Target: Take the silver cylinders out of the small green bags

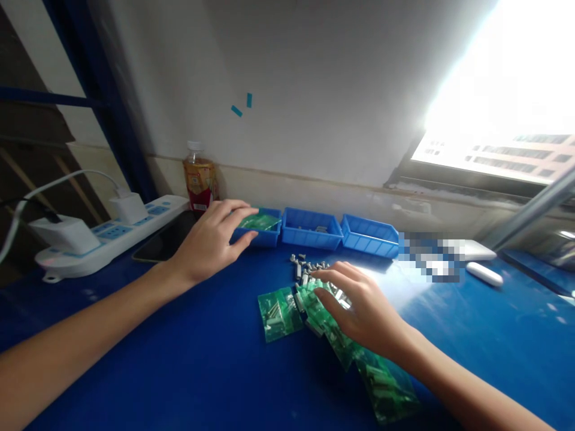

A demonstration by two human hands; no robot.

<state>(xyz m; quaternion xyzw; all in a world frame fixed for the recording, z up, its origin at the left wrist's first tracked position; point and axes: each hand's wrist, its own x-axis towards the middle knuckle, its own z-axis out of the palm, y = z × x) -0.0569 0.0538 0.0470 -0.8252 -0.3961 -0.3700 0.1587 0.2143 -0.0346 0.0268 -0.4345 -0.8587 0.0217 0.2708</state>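
Note:
My left hand point(218, 236) is at the left blue bin point(265, 240), thumb and fingers apart. Beside the fingertips a green plastic bag point(263, 222) lies in that bin. My right hand point(359, 299) hovers over or rests on a heap of green zip bags point(321, 311), its thumb and fingers apart; contact is hard to judge. A separate green bag point(281, 314) with small metal pieces inside lies to the left of the heap. Another filled bag point(386, 386) is nearer to me, below my right wrist. Loose metal screws and spacers point(299, 270) are scattered behind the heap, partly hidden by my right hand.
The middle bin point(311, 238) holds a few small metal parts; the right bin point(371, 244) stands beside it. At the left are a power strip point(112, 230), a dark phone point(166, 236) and a bottle point(200, 179). A white oblong case point(484, 274) lies right.

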